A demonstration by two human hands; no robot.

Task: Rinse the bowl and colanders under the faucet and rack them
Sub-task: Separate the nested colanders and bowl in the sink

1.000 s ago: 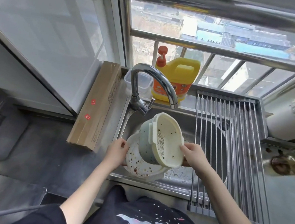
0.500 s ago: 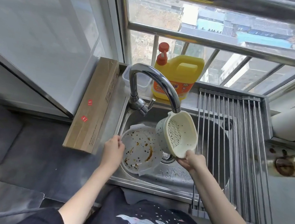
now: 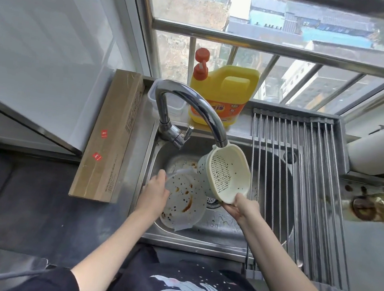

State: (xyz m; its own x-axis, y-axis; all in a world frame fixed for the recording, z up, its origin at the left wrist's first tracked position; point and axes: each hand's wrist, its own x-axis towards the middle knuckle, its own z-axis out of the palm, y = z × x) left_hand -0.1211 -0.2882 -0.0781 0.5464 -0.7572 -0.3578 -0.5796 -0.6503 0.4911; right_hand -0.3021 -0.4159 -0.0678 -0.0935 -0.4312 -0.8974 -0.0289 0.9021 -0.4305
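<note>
Head view, looking down into a steel sink [image 3: 150,232] set in a grey counter below a barred window.

The right hand [image 3: 242,208] grips the near rim of a cream colander [image 3: 227,173], nested with a pale green one, and holds it tilted on edge with its opening facing the camera. Its far rim sits just under the spout of the curved chrome faucet [image 3: 197,107]. Half a second earlier the colander was held in the same way; now it looks a little nearer the spout.

The left hand [image 3: 155,195] holds the left rim of a white perforated colander [image 3: 186,201] stained with brown sauce and specks. It lies tilted in the left part of the basin, its lower edge by the sink's near edge. Since the earlier frame it has sunk lower and leans more, and the hand has moved onto its rim. The two hands are apart, one on each colander.

A roll-up drying rack [image 3: 300,193] of steel rods covers the sink's right side. At the sink's far edge stand a yellow detergent jug [image 3: 225,94] and a clear plastic tub [image 3: 176,103]. A long cardboard box [image 3: 110,136] lies on the counter along the sink's left edge.
</note>
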